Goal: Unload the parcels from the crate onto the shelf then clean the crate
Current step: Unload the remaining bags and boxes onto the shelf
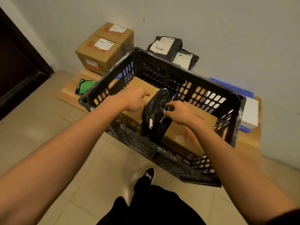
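1. In the head view, above the black crate (162, 75), a black bag (155, 114) is held upright by the right hand (183, 112), whose thumb and fingers are pinched on its upper edge.
2. The left hand (134, 101) is kept just beside the bag, over the crate, with fingers loosely curled and nothing gripped.
3. Inside the crate, under the bag, brown boxes (186, 132) are seen lying flat.
4. The crate is set on a low wooden shelf (68, 93) by the wall.
5. On the shelf behind the crate, two brown cartons (103, 51) are stacked at the left, and two dark mailers (172, 49) are leaned against the wall.
6. A green cloth (84, 86) is laid left of the crate; a white box (250, 111) is placed at its right.
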Demonstrator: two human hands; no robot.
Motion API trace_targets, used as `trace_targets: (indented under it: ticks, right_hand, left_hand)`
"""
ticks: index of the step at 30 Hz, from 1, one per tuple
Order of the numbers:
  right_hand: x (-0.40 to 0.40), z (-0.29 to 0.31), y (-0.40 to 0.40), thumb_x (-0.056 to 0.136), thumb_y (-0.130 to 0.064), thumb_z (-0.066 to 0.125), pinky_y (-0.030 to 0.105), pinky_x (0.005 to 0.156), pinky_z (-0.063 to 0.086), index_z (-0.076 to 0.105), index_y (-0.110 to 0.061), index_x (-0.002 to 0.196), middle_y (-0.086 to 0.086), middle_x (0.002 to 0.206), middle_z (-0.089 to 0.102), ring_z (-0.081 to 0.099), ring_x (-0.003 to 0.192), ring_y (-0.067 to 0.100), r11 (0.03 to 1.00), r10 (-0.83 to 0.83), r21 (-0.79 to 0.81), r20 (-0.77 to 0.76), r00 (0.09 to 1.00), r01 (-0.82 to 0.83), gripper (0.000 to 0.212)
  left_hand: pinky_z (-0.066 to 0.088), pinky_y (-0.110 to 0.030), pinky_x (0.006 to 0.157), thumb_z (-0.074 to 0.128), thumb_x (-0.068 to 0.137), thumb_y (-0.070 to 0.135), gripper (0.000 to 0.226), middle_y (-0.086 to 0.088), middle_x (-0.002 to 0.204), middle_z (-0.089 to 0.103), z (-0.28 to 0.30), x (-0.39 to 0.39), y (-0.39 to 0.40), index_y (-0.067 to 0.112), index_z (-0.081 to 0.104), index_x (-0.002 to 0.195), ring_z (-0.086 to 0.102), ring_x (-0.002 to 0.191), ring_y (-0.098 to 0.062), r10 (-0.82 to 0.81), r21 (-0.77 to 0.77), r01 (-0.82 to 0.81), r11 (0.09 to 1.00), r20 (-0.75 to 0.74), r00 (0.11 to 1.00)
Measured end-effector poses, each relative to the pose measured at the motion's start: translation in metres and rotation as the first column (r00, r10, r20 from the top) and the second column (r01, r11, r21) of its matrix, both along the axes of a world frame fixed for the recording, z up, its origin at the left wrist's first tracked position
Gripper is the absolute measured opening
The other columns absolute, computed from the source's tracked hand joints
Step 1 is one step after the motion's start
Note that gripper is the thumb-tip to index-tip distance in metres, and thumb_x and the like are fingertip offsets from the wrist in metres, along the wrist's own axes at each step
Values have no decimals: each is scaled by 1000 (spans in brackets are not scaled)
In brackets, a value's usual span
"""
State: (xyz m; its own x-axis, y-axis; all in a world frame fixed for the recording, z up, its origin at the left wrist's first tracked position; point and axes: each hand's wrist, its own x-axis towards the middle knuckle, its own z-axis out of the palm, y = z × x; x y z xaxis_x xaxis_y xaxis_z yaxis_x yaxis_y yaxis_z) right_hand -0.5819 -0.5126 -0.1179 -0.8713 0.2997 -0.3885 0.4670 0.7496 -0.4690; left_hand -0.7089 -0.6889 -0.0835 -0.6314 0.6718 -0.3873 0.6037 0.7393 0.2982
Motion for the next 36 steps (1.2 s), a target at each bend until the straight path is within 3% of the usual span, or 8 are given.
trace_targets:
  ticks: [7,12,14,18,23,28,31,36]
  right_hand:
    - [-42,-43,6,95,-37,67,32,76,50,54,-15,139,9,125,66,64,105,25,989,-112,-88,88,990,120,51]
    - [-58,-63,-9,87,-54,71,35,72,58,17,-21,161,13,147,50,65,109,30,938,-289,-161,122,950,306,97]
    - [-65,-70,-14,85,-60,70,42,80,60,9,-19,161,17,150,46,63,113,34,930,-324,-138,128,937,340,106]
    - [-74,-78,-22,84,-67,67,47,79,61,3,-18,162,22,145,48,67,102,38,901,-393,-121,176,903,416,112]
    - [-83,-81,-32,89,-49,71,50,86,59,-2,-18,162,24,151,41,64,110,40,885,-431,-102,184,883,454,108]
    - [-85,-81,-32,87,-29,79,35,54,58,12,-23,161,16,142,50,63,104,34,816,-541,-141,157,826,561,101]
    - [-84,-81,-27,84,-19,81,37,77,60,18,-24,161,11,146,51,56,125,34,771,-598,-161,151,787,616,100]
    - [-77,-76,-24,82,-16,80,18,62,49,23,-24,160,11,142,56,61,98,19,757,-632,-126,110,767,641,97]
  left_hand:
    - [40,-43,114,54,102,23,52,-7,160,37,-33,-53,12,24,44,152,40,143,-33,-109,-98,115,989,62,992]
    - [32,-51,119,52,100,15,57,-7,168,18,-63,-74,29,29,39,154,15,154,-33,-220,-206,238,949,110,969]
    - [40,-51,114,52,100,13,61,-7,170,12,-74,-80,35,28,34,156,8,155,-33,-266,-225,292,930,137,954]
    - [33,-49,116,50,100,18,56,-13,168,15,-82,-91,45,23,37,155,15,152,-40,-353,-303,392,869,176,919]
    - [49,-45,99,46,101,18,39,-13,134,57,-74,-101,43,16,58,138,56,114,-32,-352,-298,428,853,277,894]
    - [50,-47,100,50,100,15,35,-12,128,61,-71,-102,39,13,62,133,60,109,-32,-377,-318,470,823,312,872]
    - [53,-47,96,54,97,13,34,-12,123,62,-71,-101,39,12,63,130,62,103,-31,-416,-339,515,787,325,849]
    - [54,-49,96,45,100,16,38,-14,132,54,-72,-104,38,8,59,135,61,104,-34,-446,-308,541,783,328,833]
